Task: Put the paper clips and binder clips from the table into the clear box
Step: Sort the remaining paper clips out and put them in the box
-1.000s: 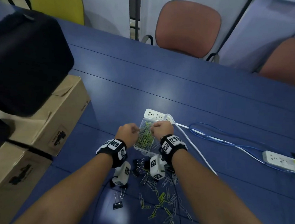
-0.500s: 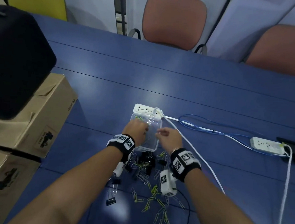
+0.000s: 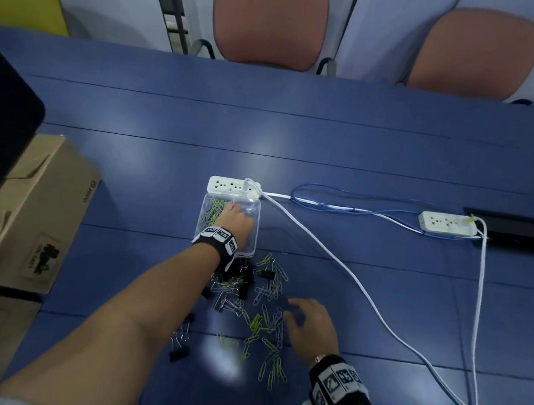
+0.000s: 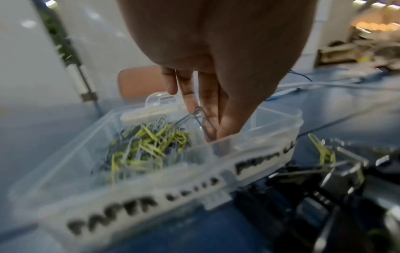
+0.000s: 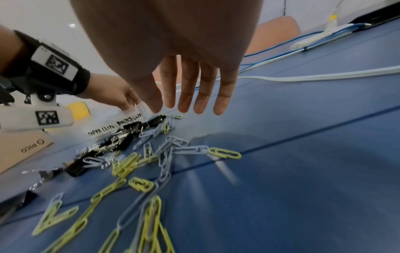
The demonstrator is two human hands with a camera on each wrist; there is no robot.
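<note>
1. The left hand (image 4: 207, 56) reaches down into the clear box (image 4: 255, 154), its fingers (image 4: 190, 95) extended and close together. A wire handle of a binder clip (image 4: 201, 119) shows between the fingers and thumb in the right-hand compartment; whether they pinch it or only touch it cannot be told.
2. Just left of that hand, the box's other compartment holds a heap of yellow-green and grey paper clips (image 4: 147, 147). The near wall carries blurred handwritten labels, "PAPER CLIPS" on the left.
3. The right hand (image 3: 310, 325) hovers flat and spread, holding nothing, its fingers (image 5: 188, 89) straight, above the blue table (image 3: 380, 291).
4. Below and left of the right hand's fingertips lie loose paper clips (image 5: 224, 153), scattered toward the wrist.
5. Black binder clips (image 3: 240, 277) are piled between the two hands, against the box's near end.
6. Beyond the left hand, a white power strip (image 3: 232, 185) touches the box's far end; its white cable (image 3: 334, 262) runs past the right hand's outer side.
7. Cardboard boxes (image 3: 35, 209) stand well left of the left forearm.
</note>
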